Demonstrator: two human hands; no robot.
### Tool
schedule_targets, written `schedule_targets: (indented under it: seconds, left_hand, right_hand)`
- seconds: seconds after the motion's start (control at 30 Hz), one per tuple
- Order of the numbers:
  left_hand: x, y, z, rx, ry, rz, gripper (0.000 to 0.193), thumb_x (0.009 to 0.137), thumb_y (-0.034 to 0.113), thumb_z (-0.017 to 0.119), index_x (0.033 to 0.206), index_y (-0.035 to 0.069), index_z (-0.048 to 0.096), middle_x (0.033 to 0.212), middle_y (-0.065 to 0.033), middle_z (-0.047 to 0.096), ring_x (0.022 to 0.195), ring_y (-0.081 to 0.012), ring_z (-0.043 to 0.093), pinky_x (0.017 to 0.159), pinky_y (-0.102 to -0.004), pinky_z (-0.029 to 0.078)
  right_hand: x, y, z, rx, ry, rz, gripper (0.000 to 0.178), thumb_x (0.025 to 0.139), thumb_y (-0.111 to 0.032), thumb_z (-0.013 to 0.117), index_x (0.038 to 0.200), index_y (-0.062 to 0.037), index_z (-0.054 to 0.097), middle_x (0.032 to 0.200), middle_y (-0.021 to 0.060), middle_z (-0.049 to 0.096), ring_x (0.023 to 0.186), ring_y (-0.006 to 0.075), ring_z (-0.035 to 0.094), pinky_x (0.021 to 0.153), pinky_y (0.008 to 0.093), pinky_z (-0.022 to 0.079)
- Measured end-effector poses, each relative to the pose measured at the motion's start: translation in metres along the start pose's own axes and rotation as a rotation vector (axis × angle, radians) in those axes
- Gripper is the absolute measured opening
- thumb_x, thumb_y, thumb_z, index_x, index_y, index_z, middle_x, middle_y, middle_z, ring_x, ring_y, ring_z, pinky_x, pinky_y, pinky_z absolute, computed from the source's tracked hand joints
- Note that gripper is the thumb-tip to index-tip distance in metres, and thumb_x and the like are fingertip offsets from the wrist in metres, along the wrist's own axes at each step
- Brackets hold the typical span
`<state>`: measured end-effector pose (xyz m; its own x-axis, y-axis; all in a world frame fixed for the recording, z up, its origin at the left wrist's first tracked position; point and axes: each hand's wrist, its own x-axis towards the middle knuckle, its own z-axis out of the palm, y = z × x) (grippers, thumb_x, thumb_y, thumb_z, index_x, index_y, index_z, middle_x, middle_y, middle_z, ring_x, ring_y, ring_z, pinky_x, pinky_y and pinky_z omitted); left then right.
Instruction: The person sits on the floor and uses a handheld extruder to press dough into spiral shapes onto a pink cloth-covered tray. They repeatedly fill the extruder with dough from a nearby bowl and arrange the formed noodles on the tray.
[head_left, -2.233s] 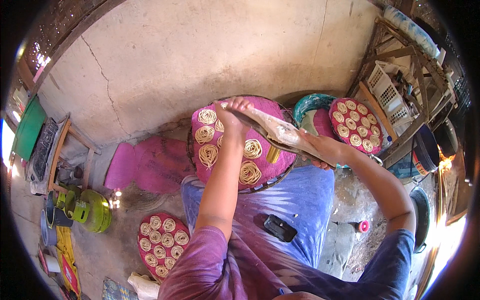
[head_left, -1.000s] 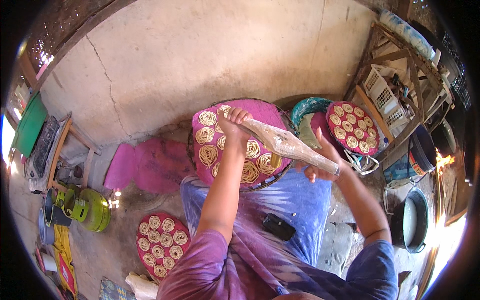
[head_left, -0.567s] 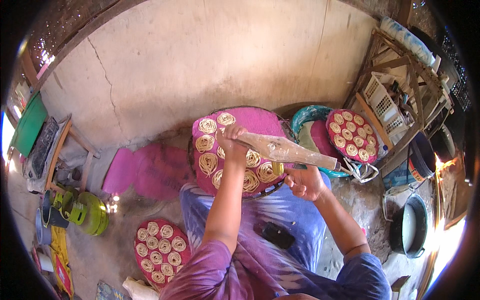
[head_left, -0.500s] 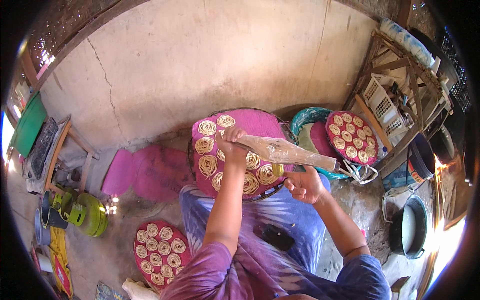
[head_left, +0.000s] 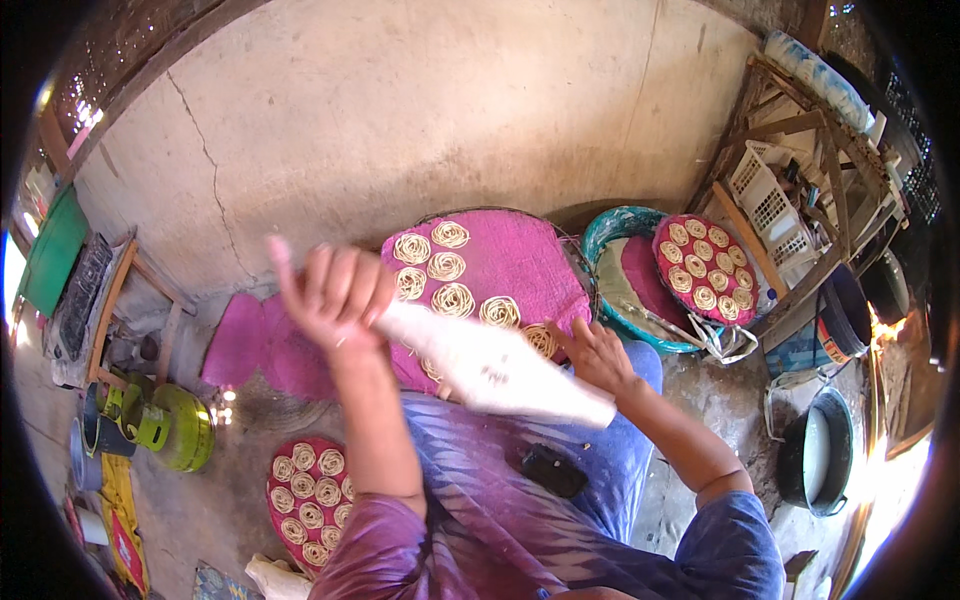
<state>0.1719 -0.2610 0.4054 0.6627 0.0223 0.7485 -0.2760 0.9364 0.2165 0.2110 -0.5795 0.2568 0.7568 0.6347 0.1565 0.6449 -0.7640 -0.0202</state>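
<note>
My left hand [head_left: 345, 295] is closed around the narrow end of a long, pale wooden paddle-shaped tool [head_left: 490, 365], its thumb sticking out. The tool is blurred and slants down to the right, its far end by my right forearm. With fingers stretched out, my right hand [head_left: 595, 355] reaches to the edge of a coiled noodle nest [head_left: 539, 341]; whether it touches is hard to see. Beneath lies a round tray covered with pink cloth [head_left: 520, 245], bearing several such nests. The tool hides part of the tray's near side.
A smaller pink tray of nests [head_left: 668, 245] rests on a teal basin [head_left: 605, 235] at right. Another nest-covered tray [head_left: 275, 480] lies on the floor at left, near a green gas cylinder [head_left: 185, 430]. A dark basin [head_left: 820, 450] stands far right; a wall [head_left: 450, 110] rises behind.
My left hand has swung left and toward me with the wooden tool, which now slants more steeply. My right hand has turned, its fingers now reaching over the tray's right side.
</note>
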Motion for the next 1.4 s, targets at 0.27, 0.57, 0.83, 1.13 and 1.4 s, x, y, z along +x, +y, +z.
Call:
schedule_targets:
  seconds: [0.27,0.57,0.83,1.13,1.4]
  left_hand:
    - [-0.086,0.02,0.111,0.21,0.036,-0.349,0.083,0.091,0.078,0.005,0.052,0.01,0.033,0.045,-0.0084,0.041,0.035,-0.0209,0.035,0.037,-0.0366,0.03]
    - [-0.159,-0.027,0.073,0.426,0.263,-0.472,0.078,0.098,0.067,0.006,0.054,0.009,0.035,0.046,-0.0073,0.039,0.039,-0.02,0.032,0.045,-0.0359,0.031]
    - [-0.161,-0.027,0.068,0.422,0.256,-0.436,0.075,0.102,0.061,0.015,0.054,0.008,0.038,0.048,-0.005,0.038,0.042,-0.0176,0.033,0.048,-0.0326,0.032]
    - [-0.13,0.035,0.076,0.459,0.524,-0.04,0.074,0.091,0.078,0.025,0.056,0.015,0.04,0.048,-0.0021,0.043,0.038,-0.0181,0.036,0.046,-0.0371,0.041]
    - [-0.145,-0.047,0.064,1.656,-0.004,-0.587,0.064,0.086,0.066,0.055,0.112,0.008,0.061,0.116,-0.0163,0.065,0.106,-0.0319,0.062,0.092,-0.046,0.049]
  right_hand:
    - [0.046,0.1,0.048,0.423,0.2,0.405,0.031,0.095,-0.018,0.054,0.121,-0.0052,0.062,0.091,0.0118,0.063,0.075,0.0262,0.058,0.069,0.0402,0.046]
    - [0.005,0.054,0.066,1.795,0.058,0.728,0.026,0.102,-0.023,0.05,0.107,0.0017,0.055,0.086,0.011,0.06,0.063,0.023,0.062,0.06,0.0413,0.058]
    - [-0.023,-0.124,0.065,2.307,0.408,0.798,0.014,0.102,-0.01,0.041,0.113,-0.0007,0.043,0.107,0.0164,0.06,0.087,0.0357,0.067,0.085,0.0535,0.056]
    - [-0.046,-0.143,0.016,1.62,-0.487,0.131,0.065,0.102,-0.057,0.034,0.13,-0.0017,0.052,0.123,0.0216,0.059,0.113,0.0356,0.059,0.098,0.0443,0.044]
    - [-0.074,-0.084,-0.079,0.835,-0.082,0.117,0.058,0.093,-0.058,0.053,0.129,-0.0131,0.057,0.075,0.0197,0.068,0.073,0.0392,0.067,0.065,0.048,0.051]
